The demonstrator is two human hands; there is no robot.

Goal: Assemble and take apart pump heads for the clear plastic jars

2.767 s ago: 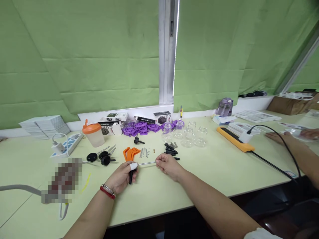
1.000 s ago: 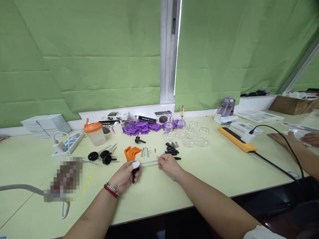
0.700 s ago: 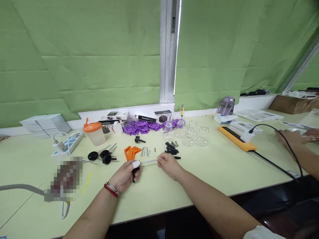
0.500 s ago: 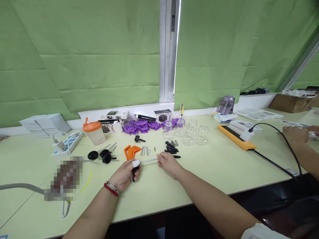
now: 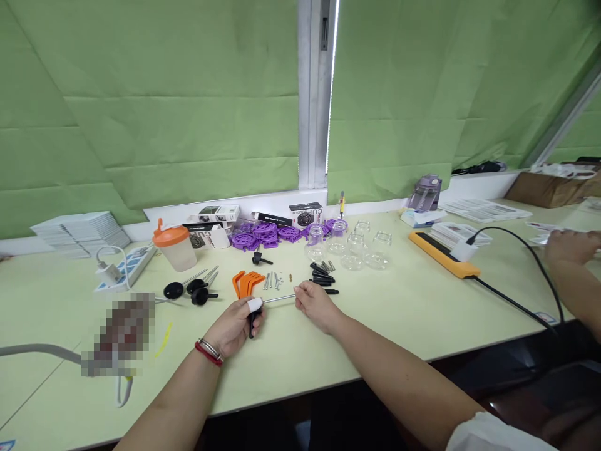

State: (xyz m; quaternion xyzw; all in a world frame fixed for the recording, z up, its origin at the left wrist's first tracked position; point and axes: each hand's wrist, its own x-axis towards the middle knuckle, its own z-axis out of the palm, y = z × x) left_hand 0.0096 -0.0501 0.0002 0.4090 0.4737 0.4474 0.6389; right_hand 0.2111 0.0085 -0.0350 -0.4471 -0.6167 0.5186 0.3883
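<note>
Over the front middle of the table, my left hand [image 5: 235,329], with a white wrap on its thumb, is closed round a black part [image 5: 252,322]. A thin metal rod [image 5: 279,299] runs from that part toward the right. My right hand [image 5: 317,305] pinches the rod's far end; its tip is hidden by the fingers. Just beyond my hands lie orange curved pieces [image 5: 247,284], metal pins [image 5: 271,280], a small brass piece [image 5: 290,277], black tubes [image 5: 322,275] and springs [image 5: 331,265]. Left of them are black round parts on metal rods [image 5: 199,295].
Glass jars [image 5: 355,252] and purple plastic parts [image 5: 265,236] stand farther back. An orange-lidded cup [image 5: 174,250] and a white power strip [image 5: 137,266] are at left. A yellow power strip [image 5: 441,254] with a cable lies right, near another person's hand [image 5: 570,247].
My two hands keep the same hold on the black part and the rod, nearly still. The view has shifted slightly. At far right, the other person's hand has changed position.
</note>
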